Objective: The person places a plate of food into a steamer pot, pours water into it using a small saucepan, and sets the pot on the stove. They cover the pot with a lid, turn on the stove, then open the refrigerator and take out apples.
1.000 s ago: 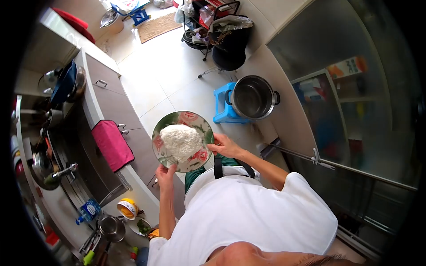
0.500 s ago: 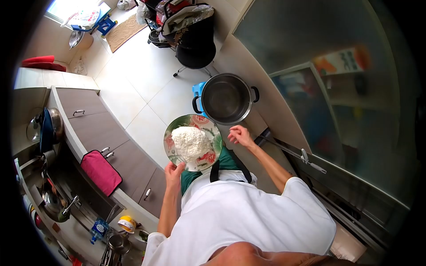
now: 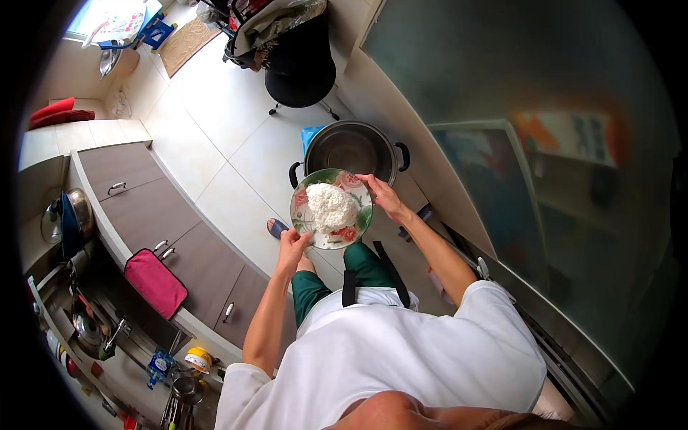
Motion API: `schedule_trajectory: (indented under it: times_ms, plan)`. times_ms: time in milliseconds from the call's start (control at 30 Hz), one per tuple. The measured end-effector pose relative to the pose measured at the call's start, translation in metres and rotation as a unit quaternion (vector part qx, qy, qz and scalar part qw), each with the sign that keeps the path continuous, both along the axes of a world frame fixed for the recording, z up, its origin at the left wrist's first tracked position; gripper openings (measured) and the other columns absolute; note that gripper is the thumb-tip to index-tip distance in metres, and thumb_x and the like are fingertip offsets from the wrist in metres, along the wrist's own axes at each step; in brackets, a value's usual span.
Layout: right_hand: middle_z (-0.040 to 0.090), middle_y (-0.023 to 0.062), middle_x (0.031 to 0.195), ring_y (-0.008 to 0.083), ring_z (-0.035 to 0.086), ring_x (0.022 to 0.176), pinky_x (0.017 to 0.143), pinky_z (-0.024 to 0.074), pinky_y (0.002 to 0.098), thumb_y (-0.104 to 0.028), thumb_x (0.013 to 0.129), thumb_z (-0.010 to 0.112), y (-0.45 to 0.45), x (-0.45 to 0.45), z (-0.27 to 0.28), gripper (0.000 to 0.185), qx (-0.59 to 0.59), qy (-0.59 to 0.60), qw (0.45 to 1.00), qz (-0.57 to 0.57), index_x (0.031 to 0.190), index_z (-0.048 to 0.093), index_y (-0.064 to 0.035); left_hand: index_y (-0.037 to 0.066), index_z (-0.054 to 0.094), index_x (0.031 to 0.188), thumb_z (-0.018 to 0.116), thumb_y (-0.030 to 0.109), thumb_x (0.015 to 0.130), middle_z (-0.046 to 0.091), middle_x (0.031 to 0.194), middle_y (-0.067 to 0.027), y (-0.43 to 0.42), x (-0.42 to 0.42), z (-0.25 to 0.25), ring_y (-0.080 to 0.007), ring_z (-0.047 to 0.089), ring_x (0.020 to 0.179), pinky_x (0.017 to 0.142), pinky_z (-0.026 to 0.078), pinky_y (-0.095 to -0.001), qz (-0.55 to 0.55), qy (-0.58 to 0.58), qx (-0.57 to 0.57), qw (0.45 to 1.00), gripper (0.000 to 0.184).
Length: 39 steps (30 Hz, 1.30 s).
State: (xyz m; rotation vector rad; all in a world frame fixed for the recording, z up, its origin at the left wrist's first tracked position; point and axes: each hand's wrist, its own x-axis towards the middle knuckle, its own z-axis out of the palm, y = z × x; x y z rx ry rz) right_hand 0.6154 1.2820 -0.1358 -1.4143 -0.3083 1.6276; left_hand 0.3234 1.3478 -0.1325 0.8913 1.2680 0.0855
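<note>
Held up in both hands near the middle of the view: a patterned plate (image 3: 364, 214) in red, green and white, bearing a heaped, powdery white mound (image 3: 332, 206). With the plate's centre as the clock's, left hand (image 3: 292, 248) at seven o'clock, pinched closed on the rim with the thumb on top, remaining fingers partly hidden. Right hand (image 3: 381, 193) at two o'clock, also closed on the rim, more loosely curled.

As for writing: large orange-and-white print (image 3: 570, 136) behind the frosted panel (image 3: 459, 64) toward two o'clock, too blurred to read. Toward ten o'clock, on a white bag (image 3: 127, 27), small coloured print, likewise unreadable. Between seven and eight, a blue bottle (image 3: 159, 364) with a pale label, and just beside it a yellow-and-white tub (image 3: 198, 360); cannot make out any words on either.

Directly in the way between twelve and one: a wide metal pot (image 3: 347, 147) with black handles, near rim overlapped by the plate in view; cannot tell whether touching. Peeping out beside the pot, a blue stool (image 3: 310, 135). Beyond, between eleven and twelve, a round black seat (image 3: 301, 82). At eight o'clock, close by, a sandalled foot (image 3: 276, 228); farther out, a pink cloth (image 3: 155, 284) over the counter edge.
</note>
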Motion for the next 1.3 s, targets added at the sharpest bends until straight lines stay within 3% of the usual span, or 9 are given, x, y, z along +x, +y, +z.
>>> schedule_trajectory:
  times_ms: [100, 200, 400, 433, 567, 700, 800, 967, 1300]
  plan:
    - [0.048, 0.0112, 0.131, 0.0202, 0.044, 0.122, 0.101, 0.0331, 0.0304, -0.053, 0.095, 0.034, 0.006, 0.014, -0.033, 0.066, -0.008, -0.039, 0.999, 0.013, 0.133, 0.041, 0.0003, -0.001, 0.059, 0.106, 0.059, 0.01, 0.085, 0.062, 0.089, -0.0047, 0.011, 0.022, -0.031, -0.0114, 0.058, 0.079, 0.072, 0.05, -0.0255, -0.032, 0.02, -0.022, 0.999, 0.024]
    - [0.044, 0.0116, 0.134, 0.0201, 0.039, 0.125, 0.104, 0.0285, 0.0327, -0.054, 0.095, 0.035, 0.023, 0.021, -0.034, 0.068, -0.089, -0.16, 0.983, -0.011, 0.135, 0.038, 0.0009, 0.001, 0.058, 0.103, 0.057, 0.011, 0.084, 0.059, 0.078, -0.0015, 0.017, 0.066, -0.049, -0.0086, 0.057, 0.073, 0.057, 0.047, -0.0263, 0.02, 0.051, -0.003, 0.999, 0.021]
    - [0.052, 0.0138, 0.123, 0.0236, 0.047, 0.117, 0.098, 0.0354, 0.0338, -0.052, 0.095, 0.036, 0.034, 0.033, -0.135, 0.062, -0.097, -0.202, 0.971, -0.077, 0.124, 0.047, 0.0007, -0.002, 0.055, 0.102, 0.055, 0.01, 0.081, 0.06, 0.083, -0.0137, 0.019, 0.091, -0.156, -0.0203, 0.06, 0.07, 0.059, 0.05, -0.0333, -0.115, 0.17, 0.198, 0.959, 0.024]
    - [0.052, 0.0139, 0.122, 0.0238, 0.047, 0.116, 0.097, 0.0358, 0.034, -0.053, 0.094, 0.036, 0.039, 0.035, -0.142, 0.062, -0.104, -0.222, 0.967, -0.073, 0.123, 0.047, 0.0008, -0.005, 0.05, 0.103, 0.05, 0.011, 0.079, 0.06, 0.093, -0.0291, 0.029, 0.108, -0.134, -0.0477, 0.055, 0.091, 0.083, 0.043, -0.047, -0.114, 0.17, 0.193, 0.96, 0.029]
    - [0.048, 0.0135, 0.127, 0.0248, 0.044, 0.12, 0.098, 0.0337, 0.0345, -0.057, 0.093, 0.034, 0.042, 0.035, -0.2, 0.067, -0.132, -0.226, 0.961, -0.085, 0.125, 0.045, 0.0, -0.007, 0.045, 0.11, 0.045, 0.009, 0.077, 0.057, 0.095, -0.0323, 0.036, 0.116, -0.193, -0.0467, 0.056, 0.093, 0.083, 0.044, -0.0474, -0.112, 0.181, 0.133, 0.968, 0.036]
    - [0.047, 0.0173, 0.13, 0.0292, 0.043, 0.122, 0.099, 0.0336, 0.0363, -0.056, 0.094, 0.032, 0.05, 0.034, -0.244, 0.065, -0.181, -0.253, 0.948, -0.061, 0.126, 0.046, -0.0004, -0.006, 0.045, 0.116, 0.043, 0.005, 0.075, 0.057, 0.105, -0.0281, 0.035, 0.119, -0.264, -0.0395, 0.057, 0.096, 0.082, 0.046, -0.0424, 0.013, 0.154, 0.021, 0.988, 0.043]
    - [0.051, 0.0215, 0.125, 0.0334, 0.046, 0.119, 0.098, 0.0352, 0.0379, -0.054, 0.093, 0.033, 0.055, 0.031, -0.266, 0.064, -0.186, -0.286, 0.939, -0.052, 0.124, 0.048, 0.0003, -0.004, 0.046, 0.118, 0.044, 0.005, 0.074, 0.057, 0.109, -0.0234, 0.044, 0.139, -0.242, -0.034, 0.058, 0.097, 0.079, 0.047, -0.0384, 0.09, 0.134, -0.065, 0.985, 0.045]
    - [0.053, 0.023, 0.123, 0.0377, 0.047, 0.117, 0.097, 0.0369, 0.0392, -0.053, 0.093, 0.033, 0.058, 0.025, -0.289, 0.062, -0.211, -0.295, 0.927, -0.096, 0.124, 0.049, -0.0021, -0.002, 0.048, 0.121, 0.043, 0.002, 0.075, 0.056, 0.114, -0.0196, 0.035, 0.13, -0.322, -0.0306, 0.056, 0.101, 0.08, 0.047, -0.0357, 0.103, 0.184, -0.064, 0.975, 0.047]
    - [0.056, 0.0218, 0.118, 0.0361, 0.051, 0.113, 0.093, 0.0393, 0.0391, -0.048, 0.094, 0.037, 0.047, 0.017, -0.328, 0.056, -0.182, -0.335, 0.918, -0.112, 0.12, 0.052, -0.0012, 0.0, 0.044, 0.129, 0.042, 0.003, 0.077, 0.05, 0.126, -0.0174, 0.04, 0.142, -0.3, -0.0295, 0.049, 0.115, 0.093, 0.038, -0.0314, 0.1, 0.178, -0.036, 0.978, 0.051]
